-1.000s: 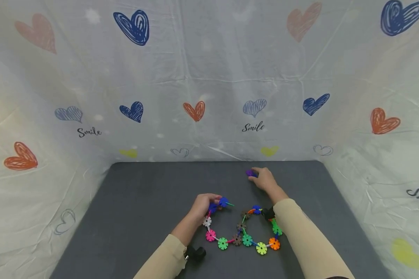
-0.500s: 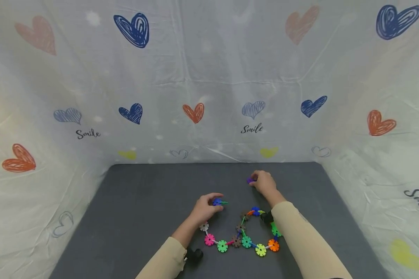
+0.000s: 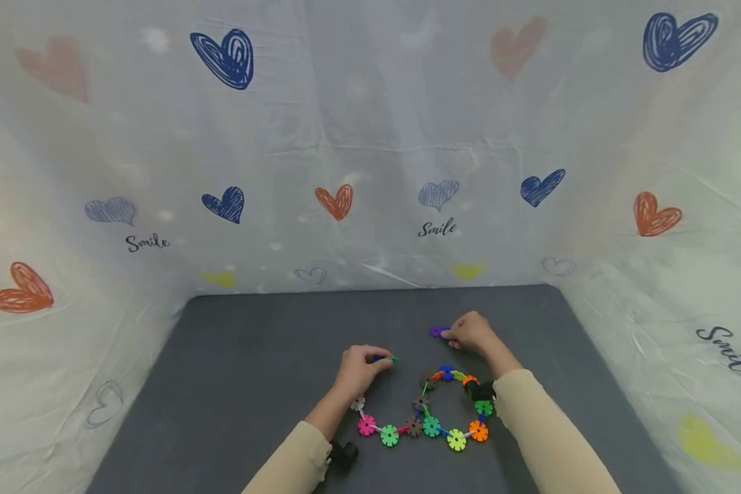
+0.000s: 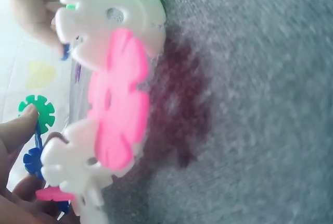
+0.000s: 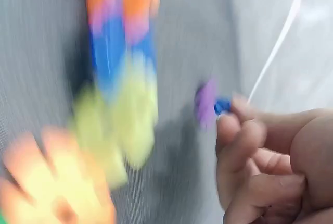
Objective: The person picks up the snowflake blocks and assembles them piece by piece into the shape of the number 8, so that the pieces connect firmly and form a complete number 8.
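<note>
Slotted plastic snowflake discs are linked into a chain on the grey table, with a closed ring at its right side. My left hand point(image 3: 356, 370) pinches a green disc point(image 4: 46, 110) at the chain's free end, its thumb on the disc. A blue disc point(image 4: 32, 161) hangs in line beside those fingers, then pink and white discs. Farther back and to the right, my right hand point(image 3: 474, 334) pinches a blue disc point(image 5: 222, 105) between thumb and index finger. A purple disc point(image 5: 206, 104) is joined to it and points left. The two hands are apart.
The ring, with a yellow-green disc point(image 3: 456, 440) and an orange disc point(image 3: 478, 431), lies in front of my right forearm. A dark wrist camera point(image 3: 344, 455) sits at my left sleeve. A heart-printed cloth point(image 3: 370, 206) stands behind the grey table point(image 3: 272, 329).
My right hand has come nearer with the blue and purple discs, which now lie flatter. My left hand has shifted its grip to the chain's green end disc.
</note>
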Tool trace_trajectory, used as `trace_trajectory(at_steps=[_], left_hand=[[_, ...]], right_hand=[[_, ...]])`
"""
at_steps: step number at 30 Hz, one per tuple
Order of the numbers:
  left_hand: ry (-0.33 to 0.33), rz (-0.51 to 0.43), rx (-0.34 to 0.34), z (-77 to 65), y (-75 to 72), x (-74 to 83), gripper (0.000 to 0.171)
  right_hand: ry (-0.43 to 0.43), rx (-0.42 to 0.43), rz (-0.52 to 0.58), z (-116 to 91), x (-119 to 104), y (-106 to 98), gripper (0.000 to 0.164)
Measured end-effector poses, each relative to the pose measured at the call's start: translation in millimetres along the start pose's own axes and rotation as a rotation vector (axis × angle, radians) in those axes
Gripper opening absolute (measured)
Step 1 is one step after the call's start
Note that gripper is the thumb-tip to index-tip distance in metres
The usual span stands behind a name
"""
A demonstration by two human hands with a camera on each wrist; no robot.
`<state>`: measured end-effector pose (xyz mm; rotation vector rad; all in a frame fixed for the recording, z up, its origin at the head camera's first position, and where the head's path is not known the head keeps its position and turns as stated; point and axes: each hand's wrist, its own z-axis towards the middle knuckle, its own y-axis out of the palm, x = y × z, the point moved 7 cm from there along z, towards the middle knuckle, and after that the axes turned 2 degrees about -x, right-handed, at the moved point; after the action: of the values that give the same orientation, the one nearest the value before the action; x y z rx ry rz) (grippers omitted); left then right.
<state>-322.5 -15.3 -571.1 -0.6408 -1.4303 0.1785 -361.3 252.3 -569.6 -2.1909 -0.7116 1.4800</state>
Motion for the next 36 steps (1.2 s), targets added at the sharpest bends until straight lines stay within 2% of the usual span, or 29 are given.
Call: trace_trajectory(at_steps=[3, 6, 10, 14, 20, 29, 36], left_hand=[[-0.031, -0.062, 0.017, 0.9, -2.4, -3.3, 0.009], [-0.055, -0.124, 0.012, 2.8, -2.1, -4.8, 0.011], [-0.054, -0.154, 0.001, 5.2, -1.6, -4.3, 0.014], [-0.072, -0.152, -0.010, 5.5, -1.0, -4.6, 0.014], [-0.073, -0.136, -0.008, 5.9, 1.0, -4.3, 0.012], [-0.053, -0.146, -0.027, 7.4, 0.7, -0.8, 0.008], [-0.020, -0.091, -0.044, 6.6, 2.7, -2.8, 0.009]], right_hand=[[-0.083, -0.066, 0.116, -26, -23, 26, 0.026], [-0.154, -0.123, 0.177, -51, -42, 53, 0.024], [-0.188, -0.109, 0.207, -68, -54, 72, 0.023], [-0.175, -0.110, 0.231, -66, -54, 79, 0.023], [-0.140, -0.109, 0.234, -57, -45, 79, 0.025], [-0.172, -0.133, 0.237, -55, -44, 82, 0.026], [-0.183, -0.212, 0.301, -52, -37, 90, 0.025]])
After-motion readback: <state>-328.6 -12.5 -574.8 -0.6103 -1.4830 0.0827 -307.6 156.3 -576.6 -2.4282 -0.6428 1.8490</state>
